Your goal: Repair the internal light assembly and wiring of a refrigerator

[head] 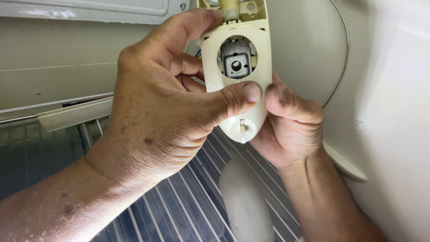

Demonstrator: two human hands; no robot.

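Note:
Both my hands hold a cream plastic housing (233, 112), long and rounded at its lower end, inside a white refrigerator. A round opening in its face shows a grey metal part (236, 63) with a small centre hole. My left hand (165, 103) wraps the housing from the left, thumb pressed on its front, fingers behind its top. My right hand (289, 125) supports it from the right and behind, thumb tip touching the edge beside my left thumb. A small slotted disc (242, 129) sits near the bottom end.
A white wire shelf (179, 206) runs below my hands, with a white oval cover (245, 201) lying on it. The fridge's white side wall (394, 112) stands at the right. A thin wire (345, 54) curves along the back wall. A plastic trim strip (74, 114) lies at left.

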